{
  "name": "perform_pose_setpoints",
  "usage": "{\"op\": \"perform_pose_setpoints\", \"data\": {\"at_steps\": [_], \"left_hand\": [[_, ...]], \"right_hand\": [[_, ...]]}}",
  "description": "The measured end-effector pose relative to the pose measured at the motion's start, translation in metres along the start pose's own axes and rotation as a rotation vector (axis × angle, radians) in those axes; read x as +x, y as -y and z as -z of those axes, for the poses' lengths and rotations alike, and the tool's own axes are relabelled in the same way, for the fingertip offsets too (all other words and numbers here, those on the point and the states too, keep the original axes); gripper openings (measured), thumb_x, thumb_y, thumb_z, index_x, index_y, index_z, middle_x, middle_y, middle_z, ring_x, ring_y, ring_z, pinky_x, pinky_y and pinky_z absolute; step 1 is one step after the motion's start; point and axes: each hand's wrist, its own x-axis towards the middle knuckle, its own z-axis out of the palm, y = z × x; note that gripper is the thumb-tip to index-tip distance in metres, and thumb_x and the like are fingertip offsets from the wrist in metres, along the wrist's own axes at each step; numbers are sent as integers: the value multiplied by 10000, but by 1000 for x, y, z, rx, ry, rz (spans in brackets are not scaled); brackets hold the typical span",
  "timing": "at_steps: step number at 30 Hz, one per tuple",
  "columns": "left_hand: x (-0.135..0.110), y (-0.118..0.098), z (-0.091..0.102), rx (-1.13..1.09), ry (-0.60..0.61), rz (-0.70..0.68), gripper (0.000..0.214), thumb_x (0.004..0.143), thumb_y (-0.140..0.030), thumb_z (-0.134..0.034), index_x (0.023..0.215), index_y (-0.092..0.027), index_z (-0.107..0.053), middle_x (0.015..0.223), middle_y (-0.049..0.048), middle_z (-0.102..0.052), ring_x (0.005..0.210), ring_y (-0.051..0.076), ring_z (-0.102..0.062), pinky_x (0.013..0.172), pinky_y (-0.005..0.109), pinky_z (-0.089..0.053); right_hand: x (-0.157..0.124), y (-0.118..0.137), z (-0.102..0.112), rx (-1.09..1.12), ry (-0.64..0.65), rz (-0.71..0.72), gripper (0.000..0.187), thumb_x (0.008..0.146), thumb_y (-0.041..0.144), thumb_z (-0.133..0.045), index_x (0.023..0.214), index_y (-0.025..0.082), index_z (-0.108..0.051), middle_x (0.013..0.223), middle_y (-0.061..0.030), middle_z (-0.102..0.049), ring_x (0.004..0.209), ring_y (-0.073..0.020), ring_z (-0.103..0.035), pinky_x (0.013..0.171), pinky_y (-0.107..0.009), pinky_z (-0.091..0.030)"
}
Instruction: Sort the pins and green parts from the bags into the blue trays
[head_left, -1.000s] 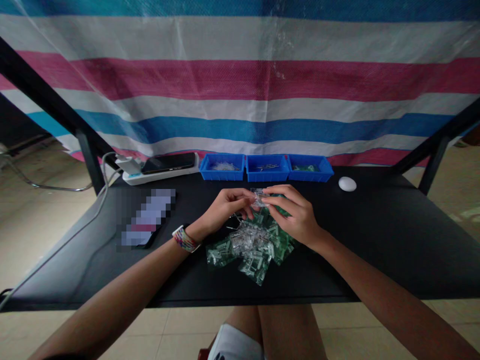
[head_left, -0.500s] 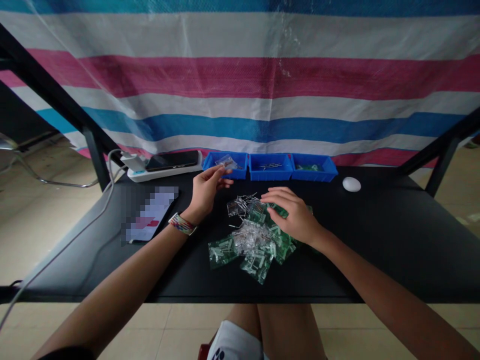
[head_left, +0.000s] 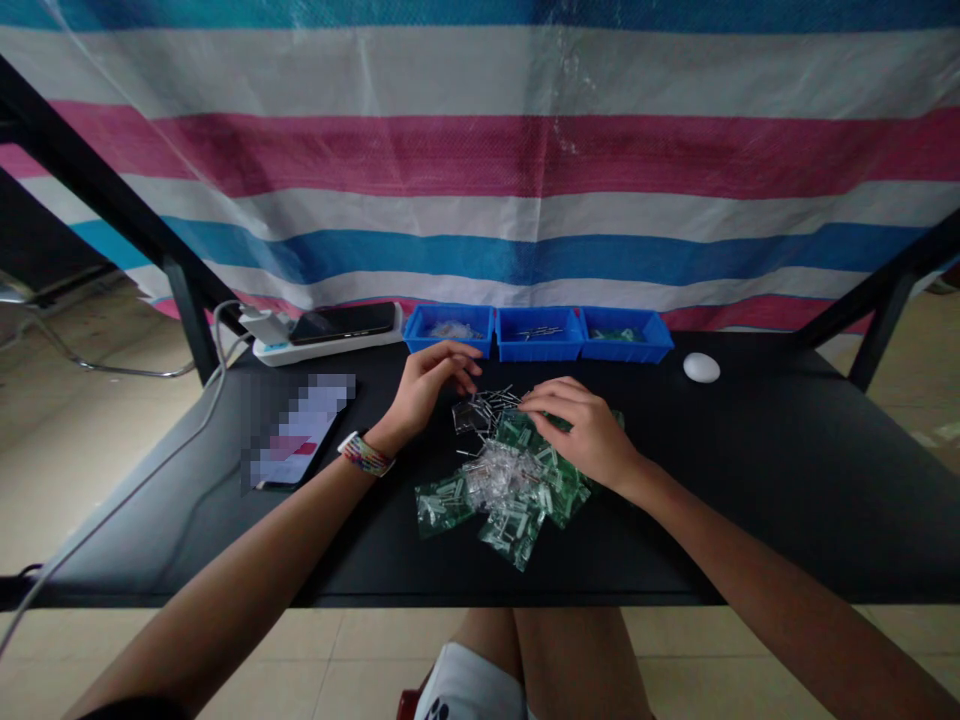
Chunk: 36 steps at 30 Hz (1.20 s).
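Left hand: fingers loosely parted, nothing visible held. Right hand: fingers nearly together beside metal pins on bench; cannot tell if gripping. Pins best pinched singly.

No text is legible: the phone screen is pixelated, the dark mark on the shorts cut off.
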Motion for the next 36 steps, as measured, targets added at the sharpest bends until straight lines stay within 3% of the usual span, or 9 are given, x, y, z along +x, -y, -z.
{"op": "perform_pose_setpoints", "data": {"at_steps": [4, 7, 10, 17, 22, 29, 36], "left_hand": [[-11, -9, -11, 153, 133, -50, 347, 918, -444, -763, 1094, -146, -743, 808, 36, -750, 680, 160, -700, 657, 258, -526], [-19, -17, -19, 218, 251, -58, 375, 961, -503, -723, 1061, -143, -762, 845, 57, -761, 758, 177, -702, 698, 265, -529], [-24, -20, -25, 281, 343, -109, 347, 956, -486, -743, 963, -140, -771, 878, 67, -762, 804, 177, -687, 742, 268, -524], [-27, -12, -31, 326, 356, -121, 344, 956, -458, -749, 828, -139, -723, 784, 35, -695, 725, 142, -607, 686, 249, -469], [-27, -13, -30, 293, 363, -102, 355, 958, -467, -744, 811, -146, -708, 784, 43, -703, 745, 161, -620, 714, 269, -471], [-29, -16, -34, 270, 395, -83, 275, 961, -354, -719, 776, -151, -698, 771, 31, -693, 753, 161, -613, 730, 270, -454], [-30, -15, -33, 263, 452, -78, 193, 944, -273, -686, 792, -155, -695, 780, 28, -705, 758, 168, -634, 738, 275, -455]], "right_hand": [[3, 7, 5, 285, -111, -256, 146, 991, 211, -694, 1049, 234, -826, 1013, -65, -804, 921, -226, -757, 821, -377, -604], [4, 8, 5, 552, -97, -443, 144, 966, 316, -740, 1033, 214, -818, 913, -51, -809, 769, -202, -760, 710, -345, -612], [4, 8, 2, 692, -81, -529, 216, 940, 389, -776, 1028, 194, -807, 778, -29, -779, 674, -184, -744, 677, -334, -619], [4, 10, -4, 850, -26, -571, 313, 826, 378, -884, 1054, 197, -768, 901, -35, -793, 744, -187, -776, 724, -346, -663], [3, 8, -7, 783, -36, -543, 270, 841, 335, -853, 1048, 192, -756, 890, -46, -794, 755, -190, -770, 730, -349, -656], [2, 11, -7, 688, -51, -527, 189, 835, 255, -813, 1000, 190, -746, 727, 6, -722, 647, -173, -727, 634, -303, -592], [3, 16, -4, 710, 3, -522, 167, 855, 239, -772, 1011, 187, -751, 724, 14, -704, 661, -180, -740, 659, -310, -592]]}}
